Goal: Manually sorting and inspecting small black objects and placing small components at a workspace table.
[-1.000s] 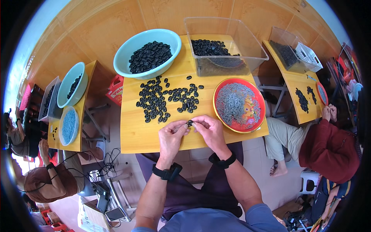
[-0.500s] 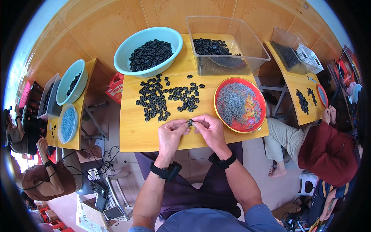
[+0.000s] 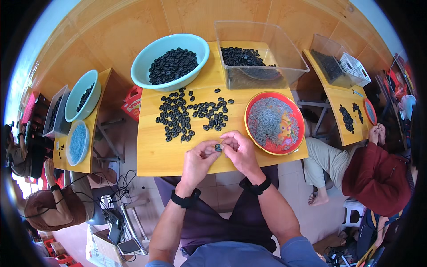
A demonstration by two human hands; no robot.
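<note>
Between my two hands, just above the table's near edge, is a small dark oval piece [image 3: 218,147]. My left hand [image 3: 199,159] pinches it from the left with thumb and forefinger. From the other side, my right hand [image 3: 239,152] has its fingertips closed on the piece too; any finer part there is too small to make out. Beyond my hands lie many loose black oval pieces [image 3: 175,116], each with markings on its face. To the right of my right hand stands a red round tray [image 3: 300,120] holding a heap of small grey strip-like parts [image 3: 267,116].
A light-blue basin [image 3: 138,73] of black pieces and a clear plastic bin [image 3: 284,73] stand at the back of the yellow table [image 3: 153,155]. People sit at side tables left [image 3: 86,167] and right [image 3: 356,133]. Cables [image 3: 120,191] hang at the lower left.
The dark piece between my fingers has turned and shows more of its face. Both hands have shifted slightly down; my right fingers have changed their grip on it.
</note>
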